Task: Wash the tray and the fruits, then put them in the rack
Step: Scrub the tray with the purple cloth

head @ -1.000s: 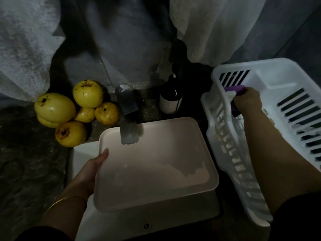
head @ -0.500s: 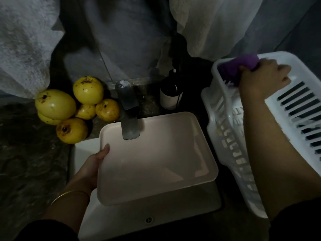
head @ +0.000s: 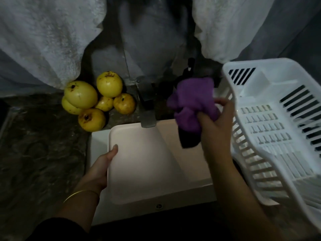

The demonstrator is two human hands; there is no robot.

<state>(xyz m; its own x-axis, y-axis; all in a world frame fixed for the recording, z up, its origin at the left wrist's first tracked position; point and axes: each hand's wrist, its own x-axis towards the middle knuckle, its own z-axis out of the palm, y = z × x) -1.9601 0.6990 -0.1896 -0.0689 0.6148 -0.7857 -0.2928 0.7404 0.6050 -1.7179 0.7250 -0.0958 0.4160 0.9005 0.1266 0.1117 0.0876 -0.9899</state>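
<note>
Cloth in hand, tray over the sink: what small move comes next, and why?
Probably the right hand lowers the purple cloth onto the tray to wipe it: the left hand grips the tray's edge over the sink, and the cloth hangs above it.

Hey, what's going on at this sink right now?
A person's left hand holds the pale tray by its edge over the sink, under the faucet. The right hand grips a purple cloth above the tray. The yellow fruits sit piled on the counter beside the faucet, and the white rack stands at the right.
</note>
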